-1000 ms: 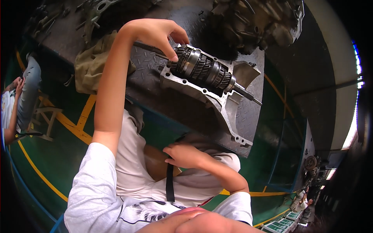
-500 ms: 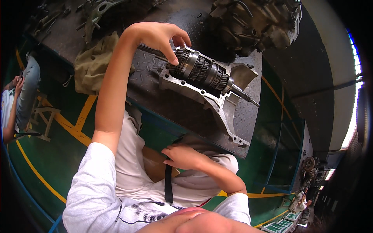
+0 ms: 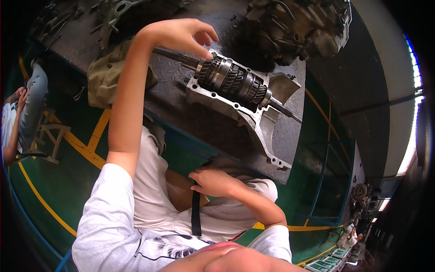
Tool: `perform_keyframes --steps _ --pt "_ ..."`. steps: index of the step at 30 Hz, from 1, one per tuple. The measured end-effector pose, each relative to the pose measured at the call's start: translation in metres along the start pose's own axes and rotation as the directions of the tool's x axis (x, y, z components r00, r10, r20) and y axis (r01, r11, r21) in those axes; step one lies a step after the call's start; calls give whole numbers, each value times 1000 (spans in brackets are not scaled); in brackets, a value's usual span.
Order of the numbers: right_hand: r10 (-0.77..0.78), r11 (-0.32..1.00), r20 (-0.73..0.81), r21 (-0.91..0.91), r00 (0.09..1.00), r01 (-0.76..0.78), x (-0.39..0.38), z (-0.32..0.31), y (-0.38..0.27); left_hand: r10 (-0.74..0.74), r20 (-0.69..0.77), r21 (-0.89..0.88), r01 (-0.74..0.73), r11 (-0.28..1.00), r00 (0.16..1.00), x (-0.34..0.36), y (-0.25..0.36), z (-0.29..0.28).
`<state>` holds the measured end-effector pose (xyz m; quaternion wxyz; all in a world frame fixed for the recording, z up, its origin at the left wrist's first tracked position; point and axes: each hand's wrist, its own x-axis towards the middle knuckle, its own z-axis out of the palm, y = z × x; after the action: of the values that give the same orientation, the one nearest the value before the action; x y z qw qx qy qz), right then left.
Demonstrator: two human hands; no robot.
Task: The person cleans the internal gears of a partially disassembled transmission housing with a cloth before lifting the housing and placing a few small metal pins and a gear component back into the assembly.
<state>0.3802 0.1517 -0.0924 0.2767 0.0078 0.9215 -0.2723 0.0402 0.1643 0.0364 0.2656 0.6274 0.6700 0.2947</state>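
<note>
Gearset (image 3: 233,80) lies beside the left hand (image 3: 182,34), beyond the right hand (image 3: 213,181).

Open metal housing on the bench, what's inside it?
A row of gears on a shaft lies in the metal housing, its ends sticking out. Whatever is beneath the gears is covered from view.

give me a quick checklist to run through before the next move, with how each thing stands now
1. Dark steel gear stack lying inside the open silver metal housing: ok.
2. Bare left hand clear of the gear stack: cannot tell; thumb tip at its edge, contact unclear.
3. Bare right hand away from the housing: ok, low by the lap.
4. Crumpled olive-green cloth apart from the housing: ok.
5. Left end of the grooved grey steel shaft visible: not ok, left forearm covers it.
</note>
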Motion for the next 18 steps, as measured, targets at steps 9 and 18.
perform_keyframes --steps 9,18 --pt "-5 1000 -6 -21 1000 5 0 0 -1 59 84 118 -69 991 995 1 6 5" --pt "-19 999 -19 -41 1000 19 -1 3 1 35 78 225 -52 973 996 3 15 16"
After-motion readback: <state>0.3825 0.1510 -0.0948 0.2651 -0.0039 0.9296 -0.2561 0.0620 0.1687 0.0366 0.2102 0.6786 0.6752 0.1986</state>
